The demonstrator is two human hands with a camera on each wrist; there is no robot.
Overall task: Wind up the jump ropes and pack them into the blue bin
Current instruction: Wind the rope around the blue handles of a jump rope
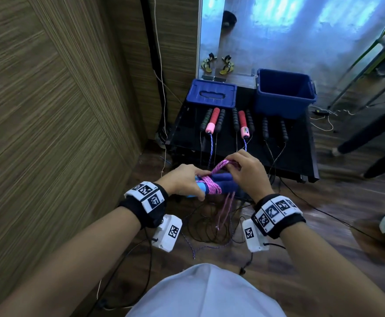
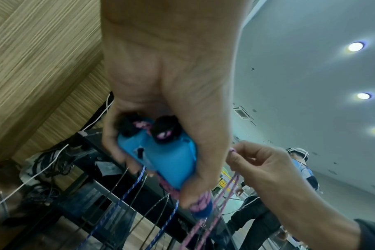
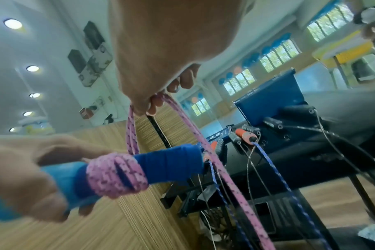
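Your left hand [image 1: 184, 181] is curled around the two blue handles [image 1: 212, 185] of one jump rope, held side by side in front of the black table [image 1: 301, 154]. In the left wrist view the fingers [image 2: 116, 135] and thumb clamp the light blue ends together, with the black caps of both handles showing toward your palm. A band of pink rope [image 1: 209, 185] is already wound several turns around the middle of the handles, just past your left fingertips.

Your right hand [image 1: 248, 172] is just beside the free dark blue ends of the handles, nearer the table. Its thumb and fingertips [image 3: 152, 104] pinch a doubled loop of the pink rope, which rises from the wound band to the pinch; the other fingers are curled in. The loose lengths of pink rope hang down from the handles toward the wood floor [image 1: 324, 236] in front of the table.

On the table lie the other jump ropes: two red and pink handles [image 1: 212, 121] with a blue rope [image 1: 211, 147] running off the near edge, and several black handles [image 1: 264, 131] with thin wire cords that also drop over the near edge and coil on the floor.

The blue bin [image 1: 285, 92] stands open on the far right part of the table, and I cannot see anything inside it. Its blue lid [image 1: 212, 93] lies flat on the far left part of the table, apart from the bin.
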